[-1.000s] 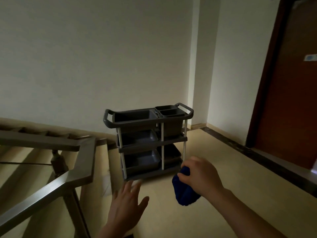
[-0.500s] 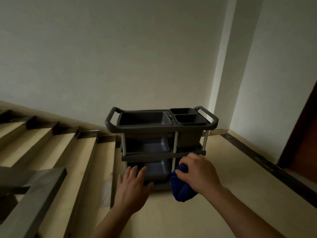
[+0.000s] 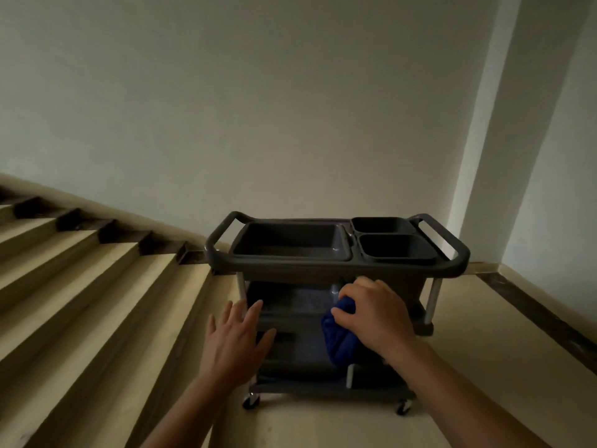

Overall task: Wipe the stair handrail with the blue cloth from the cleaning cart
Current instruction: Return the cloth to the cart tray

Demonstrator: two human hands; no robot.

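Your right hand (image 3: 376,313) is closed around the bunched blue cloth (image 3: 339,339), low and right of centre in the frame, in front of the grey cleaning cart (image 3: 336,257). Your left hand (image 3: 234,342) hovers flat, fingers spread, holding nothing, lower centre beside the stairs (image 3: 97,286).

We see beige floor (image 3: 468,367), grey cleaning cart (image 3: 336,263) parked on it on little caster wheels. Stairs (image 3: 80,302) climb just left of cart, dark skirting (image 3: 533,315) runs right of cart. Cart's top tray (image 3: 287,244) and two bins (image 3: 392,237) look bare.
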